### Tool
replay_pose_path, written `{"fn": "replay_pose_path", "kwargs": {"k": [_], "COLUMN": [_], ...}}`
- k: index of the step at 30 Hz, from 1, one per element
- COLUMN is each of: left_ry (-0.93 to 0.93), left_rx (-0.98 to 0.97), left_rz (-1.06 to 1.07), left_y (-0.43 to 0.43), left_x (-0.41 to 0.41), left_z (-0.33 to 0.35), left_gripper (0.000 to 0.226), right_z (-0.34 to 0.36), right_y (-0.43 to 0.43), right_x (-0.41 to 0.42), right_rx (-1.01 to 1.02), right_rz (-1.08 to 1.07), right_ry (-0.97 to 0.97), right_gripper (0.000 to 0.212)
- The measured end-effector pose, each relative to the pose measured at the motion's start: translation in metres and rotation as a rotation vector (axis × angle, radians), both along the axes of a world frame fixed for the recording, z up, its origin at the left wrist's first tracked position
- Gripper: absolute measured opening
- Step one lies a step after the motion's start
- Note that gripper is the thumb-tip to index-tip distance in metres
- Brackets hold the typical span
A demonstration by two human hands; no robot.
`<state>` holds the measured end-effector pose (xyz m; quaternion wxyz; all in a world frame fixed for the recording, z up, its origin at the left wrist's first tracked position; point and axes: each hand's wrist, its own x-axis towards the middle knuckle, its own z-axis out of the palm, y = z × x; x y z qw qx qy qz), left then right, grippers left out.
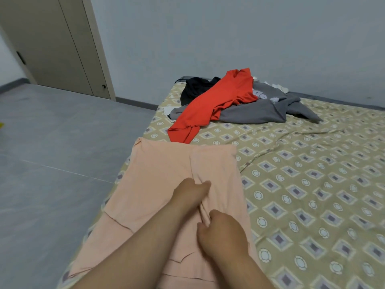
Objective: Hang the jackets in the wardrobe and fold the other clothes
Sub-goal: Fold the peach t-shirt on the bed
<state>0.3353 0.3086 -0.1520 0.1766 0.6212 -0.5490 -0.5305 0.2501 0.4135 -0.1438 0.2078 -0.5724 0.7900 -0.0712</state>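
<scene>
Pinches up a ridge of the peach shirt (158,180) with left hand (190,191) and right hand (220,233), both clenched on cloth spread along the bed's (312,184) left edge, red top (216,105), grey sweatshirt (256,113) and black garment (193,88) heaped at the bed's far end.

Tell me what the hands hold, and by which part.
Both the left hand and right hand pinch the peach garment by a bunched fold along its middle.

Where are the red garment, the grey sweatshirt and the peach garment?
red garment (210,105), head view, middle of the cloth
grey sweatshirt (250,113), head view, lower body panel
peach garment (158,174), head view, flat left half
</scene>
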Motion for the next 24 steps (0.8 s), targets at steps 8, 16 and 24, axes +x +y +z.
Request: {"fn": "replay_pose_path", "kwargs": {"k": [8,16,24], "left_ry": [0.357,0.441,0.223], "left_rx": [0.144,-0.069,-0.142], "left_rz": [0.202,0.265,0.300], "left_y": [-0.035,-0.059,-0.083], "left_x": [-0.014,0.055,0.136], "left_z": [0.008,0.025,0.016], "left_gripper": [0.010,0.025,0.032], "right_z": [0.010,0.022,0.003], "right_y": [-0.004,-0.033,-0.050], "right_x": [0.017,0.076,0.147], "right_rx": [-0.036,-0.231,-0.154], "right_rz": [0.086,0.103,0.213], "right_ry": [-0.026,-0.278,-0.457], "right_gripper": [0.028,0.026,0.035]}}
